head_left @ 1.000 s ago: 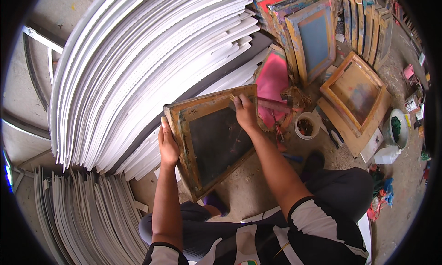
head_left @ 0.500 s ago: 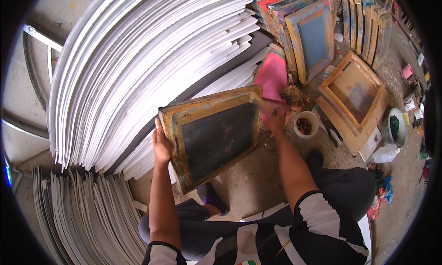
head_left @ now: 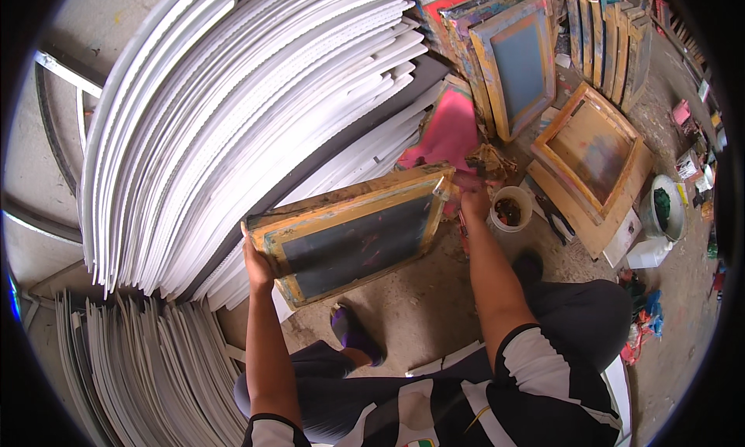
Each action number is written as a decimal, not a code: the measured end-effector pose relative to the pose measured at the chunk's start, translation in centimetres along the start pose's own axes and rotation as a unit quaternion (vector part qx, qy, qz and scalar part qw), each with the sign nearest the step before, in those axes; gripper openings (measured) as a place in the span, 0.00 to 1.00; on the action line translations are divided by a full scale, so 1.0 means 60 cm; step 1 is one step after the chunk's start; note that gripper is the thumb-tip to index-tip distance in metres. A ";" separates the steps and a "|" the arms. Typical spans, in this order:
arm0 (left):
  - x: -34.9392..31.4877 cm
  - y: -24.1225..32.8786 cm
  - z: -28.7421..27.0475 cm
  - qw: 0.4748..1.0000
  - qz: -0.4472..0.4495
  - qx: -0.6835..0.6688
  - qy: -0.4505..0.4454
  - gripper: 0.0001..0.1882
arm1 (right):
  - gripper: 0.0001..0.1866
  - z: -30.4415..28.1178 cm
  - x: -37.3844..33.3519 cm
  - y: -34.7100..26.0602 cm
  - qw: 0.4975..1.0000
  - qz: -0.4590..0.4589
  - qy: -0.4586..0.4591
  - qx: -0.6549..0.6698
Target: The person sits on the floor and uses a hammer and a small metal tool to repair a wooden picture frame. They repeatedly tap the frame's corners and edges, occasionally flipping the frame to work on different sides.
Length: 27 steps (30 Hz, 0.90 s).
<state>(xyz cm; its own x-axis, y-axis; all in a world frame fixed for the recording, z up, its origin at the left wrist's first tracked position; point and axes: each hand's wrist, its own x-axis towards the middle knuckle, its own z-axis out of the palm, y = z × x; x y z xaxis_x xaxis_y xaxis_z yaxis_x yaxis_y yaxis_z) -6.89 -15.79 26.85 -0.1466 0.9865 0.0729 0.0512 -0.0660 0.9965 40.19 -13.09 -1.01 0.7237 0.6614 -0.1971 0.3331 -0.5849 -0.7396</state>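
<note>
At centre, above the dirt floor (head_left: 419, 307): one wooden screen frame (head_left: 353, 233) with dark mesh, held tilted, its long side running from near left to far right. Left hand (head_left: 258, 265) closed around the frame's near-left end, fingers wrapped over the wood. Right hand (head_left: 472, 197) at the frame's far-right corner, touching it; how far it is closed cannot be told, as the fingers are partly hidden by the corner and by a pink rag (head_left: 448, 133) just beyond. Left and far: a large leaning stack of white boards (head_left: 233, 121), with a second stack (head_left: 140, 369) at near left. Far right: a row of upright frames (head_left: 520, 59), the foremost with blue mesh. Right: an orange-stained frame (head_left: 590, 148) lying flat on the floor. Just right of the right hand: a small white cup (head_left: 510, 208) with dark contents. Further right: a white bucket (head_left: 666, 206) with green inside. Near, below the frame: a purple shoe (head_left: 353, 334).
</note>
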 end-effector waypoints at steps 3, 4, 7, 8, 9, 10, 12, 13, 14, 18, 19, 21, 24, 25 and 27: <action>0.011 -0.018 -0.005 0.999 -0.026 -0.037 0.028 0.30 | 0.19 0.005 0.061 -0.001 0.747 0.302 0.003 0.593; 0.012 -0.025 -0.013 0.998 -0.039 -0.039 0.036 0.29 | 0.18 -0.004 0.071 -0.001 0.723 0.333 0.029 0.604; -0.001 -0.062 -0.093 0.991 -0.068 -0.066 0.091 0.29 | 0.18 -0.054 0.043 -0.051 0.666 0.352 0.057 0.655; 0.000 -0.065 -0.090 0.992 -0.055 -0.071 0.092 0.29 | 0.18 -0.066 0.043 -0.060 0.688 0.304 0.084 0.653; 0.002 -0.068 -0.087 0.992 -0.043 -0.075 0.092 0.29 | 0.18 -0.077 0.046 -0.072 0.708 0.255 0.110 0.649; 0.003 -0.073 -0.083 0.992 -0.032 -0.080 0.092 0.29 | 0.18 -0.085 0.047 -0.081 0.726 0.206 0.137 0.641; 0.006 -0.079 -0.085 0.993 -0.033 -0.069 0.085 0.30 | 0.20 -0.077 0.030 -0.106 0.882 0.024 0.162 0.442; 0.008 -0.082 -0.090 0.994 -0.032 -0.064 0.084 0.30 | 0.20 -0.066 0.011 -0.133 0.929 -0.069 0.167 0.325; -0.002 -0.087 -0.119 0.993 -0.048 -0.055 0.089 0.30 | 0.19 -0.091 -0.068 -0.211 0.927 -0.113 0.089 0.345; 0.003 -0.069 -0.081 0.994 -0.069 -0.034 0.072 0.30 | 0.22 -0.016 -0.136 -0.245 0.922 -0.297 0.141 0.204; -0.002 -0.051 -0.069 0.995 -0.063 -0.023 0.077 0.30 | 0.22 -0.009 -0.149 -0.249 0.928 -0.283 0.144 0.195; 0.007 -0.069 -0.097 0.993 -0.080 -0.037 0.075 0.30 | 0.21 0.000 -0.157 -0.257 0.943 -0.259 0.140 0.154; 0.007 -0.075 -0.106 0.992 -0.082 -0.059 0.074 0.30 | 0.19 0.010 -0.150 -0.255 0.964 -0.233 0.089 0.095; 0.006 -0.079 -0.107 0.991 -0.085 -0.063 0.082 0.30 | 0.18 0.010 -0.146 -0.254 0.966 -0.231 0.053 0.101; 0.009 -0.080 -0.114 0.988 -0.095 -0.065 0.104 0.30 | 0.18 0.010 -0.137 -0.254 0.967 -0.214 -0.010 0.138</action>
<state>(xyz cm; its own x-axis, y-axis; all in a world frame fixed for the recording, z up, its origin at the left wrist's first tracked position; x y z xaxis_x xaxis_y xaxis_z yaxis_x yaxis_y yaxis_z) -13.95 -15.98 22.36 -0.3425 0.9314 -0.1235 -0.1218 0.0863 0.9888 28.81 -9.37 11.50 0.5424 0.8256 0.1554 0.4234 -0.1090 -0.8993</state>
